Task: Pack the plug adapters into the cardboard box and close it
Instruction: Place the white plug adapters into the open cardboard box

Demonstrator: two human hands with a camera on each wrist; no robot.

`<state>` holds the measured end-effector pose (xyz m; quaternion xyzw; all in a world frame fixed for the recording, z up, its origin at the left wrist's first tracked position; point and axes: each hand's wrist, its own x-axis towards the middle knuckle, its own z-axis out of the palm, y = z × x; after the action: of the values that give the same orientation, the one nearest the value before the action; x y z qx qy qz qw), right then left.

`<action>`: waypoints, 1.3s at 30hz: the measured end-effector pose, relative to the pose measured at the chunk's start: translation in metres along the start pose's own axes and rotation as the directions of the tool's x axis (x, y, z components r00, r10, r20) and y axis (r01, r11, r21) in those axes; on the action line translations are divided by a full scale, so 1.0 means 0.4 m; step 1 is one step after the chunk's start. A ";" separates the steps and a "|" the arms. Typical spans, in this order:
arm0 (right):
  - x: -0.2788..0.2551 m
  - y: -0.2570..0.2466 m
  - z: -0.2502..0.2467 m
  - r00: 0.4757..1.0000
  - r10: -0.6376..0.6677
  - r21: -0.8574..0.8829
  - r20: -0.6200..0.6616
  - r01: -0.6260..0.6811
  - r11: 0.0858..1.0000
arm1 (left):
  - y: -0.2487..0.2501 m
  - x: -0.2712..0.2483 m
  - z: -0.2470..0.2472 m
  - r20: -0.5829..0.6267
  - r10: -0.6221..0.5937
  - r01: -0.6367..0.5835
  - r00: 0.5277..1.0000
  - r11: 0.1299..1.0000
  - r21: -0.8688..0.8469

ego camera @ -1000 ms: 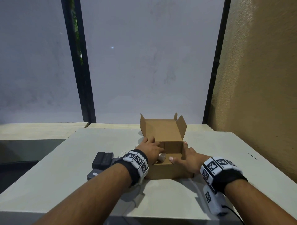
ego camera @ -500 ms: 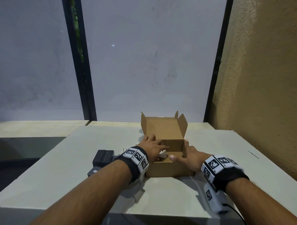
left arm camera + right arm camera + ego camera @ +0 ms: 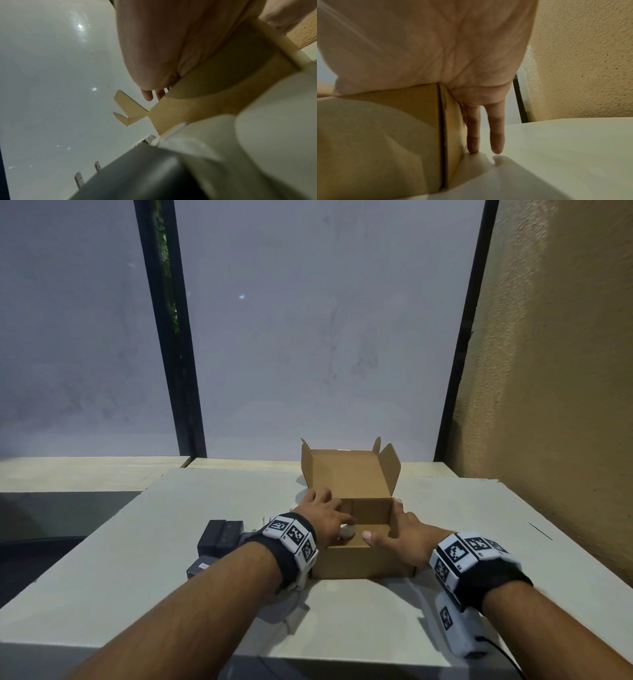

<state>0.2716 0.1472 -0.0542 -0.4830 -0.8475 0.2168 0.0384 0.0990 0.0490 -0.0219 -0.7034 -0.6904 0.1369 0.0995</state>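
An open cardboard box [image 3: 346, 563] stands mid-table with its lid [image 3: 346, 474] upright at the back. My left hand [image 3: 325, 508] lies over the box's left wall [image 3: 188, 111], fingers fairly straight. A white plug adapter [image 3: 348, 531] sits just under its thumb side in the box's near-left corner. My right hand [image 3: 404, 532] rests against the right wall, thumb over the front rim. Its straight fingers [image 3: 473, 132] run down the outside [image 3: 412, 105] to the tabletop. Black adapters [image 3: 221, 537] lie left of the box.
A dark adapter [image 3: 137, 175] with metal prongs lies close under my left wrist. The pale table [image 3: 137, 559] ends at a near edge below my forearms. A rough tan wall [image 3: 565, 371] rises on the right, and grey panels with black posts stand behind.
My left hand's fingers drew back slightly from the box opening onto its left wall. The box, the white adapter and my right hand stayed put.
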 end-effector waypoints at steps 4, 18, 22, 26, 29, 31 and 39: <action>-0.002 -0.001 0.000 1.000 -0.007 0.014 0.009 0.007 1.000 | 0.001 0.000 0.006 -0.046 -0.026 0.025 0.999 0.999 -0.027; 0.001 0.002 0.004 1.000 0.008 -0.012 -0.002 -0.008 1.000 | 0.002 -0.006 0.005 -0.067 -0.055 0.054 0.996 0.998 -0.016; -0.008 -0.004 -0.001 1.000 0.021 -0.021 -0.006 -0.021 1.000 | 0.003 -0.008 0.002 -0.091 -0.051 0.050 0.995 0.999 -0.013; -0.012 -0.004 -0.007 1.000 -0.006 -0.009 -0.003 0.006 1.000 | -0.007 -0.008 -0.003 -0.108 -0.024 0.020 0.994 0.999 -0.038; -0.011 -0.002 -0.006 0.999 -0.029 0.031 0.019 0.029 0.999 | -0.025 -0.018 -0.023 -0.214 -0.045 0.007 0.976 0.985 -0.173; -0.003 0.002 -0.003 0.999 -0.037 0.057 0.022 0.036 0.998 | -0.050 -0.029 -0.036 -0.345 -0.100 -0.032 0.933 0.934 -0.356; 0.000 0.005 -0.004 0.997 -0.065 0.083 0.029 0.062 0.995 | -0.199 -0.065 -0.029 -0.411 -0.476 0.077 0.778 0.720 -0.689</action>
<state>0.2737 0.1487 -0.0535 -0.4503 -0.8533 0.2578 0.0518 0.0275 0.0257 0.0167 -0.5841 -0.7351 -0.3363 0.0735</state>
